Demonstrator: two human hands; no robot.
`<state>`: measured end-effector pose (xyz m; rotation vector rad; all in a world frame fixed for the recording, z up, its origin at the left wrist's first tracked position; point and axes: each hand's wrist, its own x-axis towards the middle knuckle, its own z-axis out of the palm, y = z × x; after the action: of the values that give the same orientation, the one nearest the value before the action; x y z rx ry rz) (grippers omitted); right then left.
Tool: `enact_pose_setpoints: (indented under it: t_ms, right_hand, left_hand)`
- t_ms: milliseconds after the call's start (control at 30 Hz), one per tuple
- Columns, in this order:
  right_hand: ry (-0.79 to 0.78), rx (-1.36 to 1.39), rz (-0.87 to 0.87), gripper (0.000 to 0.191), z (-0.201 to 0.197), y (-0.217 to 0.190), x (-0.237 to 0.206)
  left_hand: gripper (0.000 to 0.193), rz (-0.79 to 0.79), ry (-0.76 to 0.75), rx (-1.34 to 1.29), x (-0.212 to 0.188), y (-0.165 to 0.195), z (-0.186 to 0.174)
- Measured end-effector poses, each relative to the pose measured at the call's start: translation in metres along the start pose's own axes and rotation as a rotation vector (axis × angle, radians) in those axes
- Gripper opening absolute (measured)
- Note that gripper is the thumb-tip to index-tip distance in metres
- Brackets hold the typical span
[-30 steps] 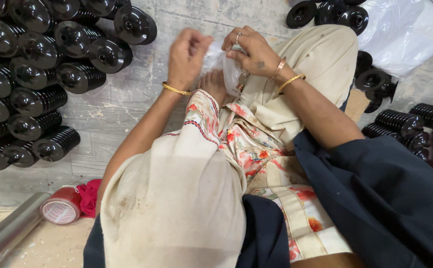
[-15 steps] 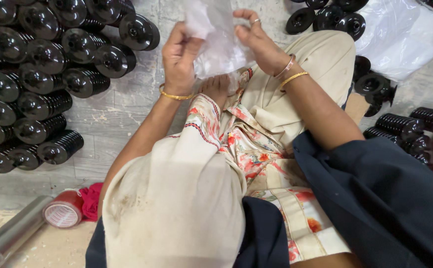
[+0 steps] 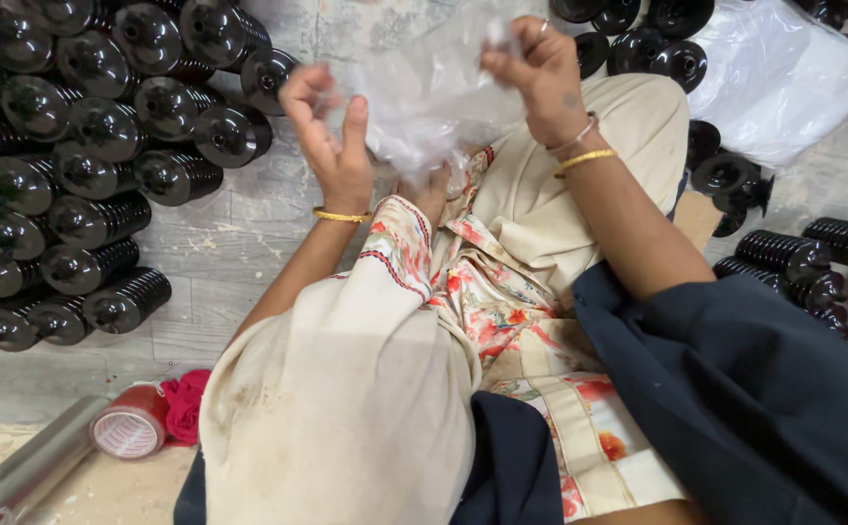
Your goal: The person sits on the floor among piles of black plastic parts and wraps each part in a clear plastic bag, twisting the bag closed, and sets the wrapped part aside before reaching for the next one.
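Note:
A thin clear plastic bag (image 3: 433, 97) is stretched between both hands above my knees. My left hand (image 3: 331, 136) grips its left edge, palm toward me, a gold bangle on the wrist. My right hand (image 3: 536, 68) pinches the bag's upper right corner, with a ring on one finger and bangles on the wrist. I sit on the floor with cream trousers and a floral cloth over my lap.
Several glossy black ribbed cylindrical parts (image 3: 84, 165) lie stacked in rows at the left. More black parts (image 3: 803, 262) lie at the right and along the top edge. A stack of clear plastic bags (image 3: 783, 78) lies top right. A red tape roll (image 3: 130, 428) and a metal tube (image 3: 25, 476) sit bottom left.
Both hands have risen from my knees and moved apart, pulling the crumpled plastic bag up and spreading it wide.

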<state>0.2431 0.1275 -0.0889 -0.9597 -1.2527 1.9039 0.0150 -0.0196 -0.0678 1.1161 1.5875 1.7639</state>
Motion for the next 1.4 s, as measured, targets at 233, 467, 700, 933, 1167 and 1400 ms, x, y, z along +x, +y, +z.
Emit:
enact_pose_setpoints:
  t_ms: [233, 467, 700, 933, 1167, 1400]
  right_hand:
    - [-0.285, -0.407, -0.202, 0.022, 0.036, -0.046, -0.027]
    - [-0.008, 0.116, 0.006, 0.013, 0.056, -0.041, -0.033]
    - [-0.008, -0.017, -0.173, 0.018, 0.066, -0.045, -0.040]
    - [0.003, -0.099, -0.319, 0.021, 0.086, -0.059, -0.042]
    - [-0.009, -0.102, -0.232, 0.011, 0.087, -0.045, -0.045]
    - [-0.029, 0.315, 0.131, 0.022, 0.087, -0.042, -0.029]
  left_hand:
    - [0.014, 0.249, -0.448, 0.243, 0.029, 0.049, 0.017]
    - [0.014, -0.089, -0.232, 0.009, 0.021, 0.061, 0.022]
    - [0.010, 0.061, -0.243, 0.178, 0.026, 0.072, 0.022]
    - [0.015, 0.077, -0.281, 0.079, 0.022, 0.078, 0.021]
    - [0.025, 0.224, -0.359, 0.121, 0.026, 0.081, 0.018]
    - [0.017, -0.402, -0.392, -0.736, 0.009, 0.061, 0.006]
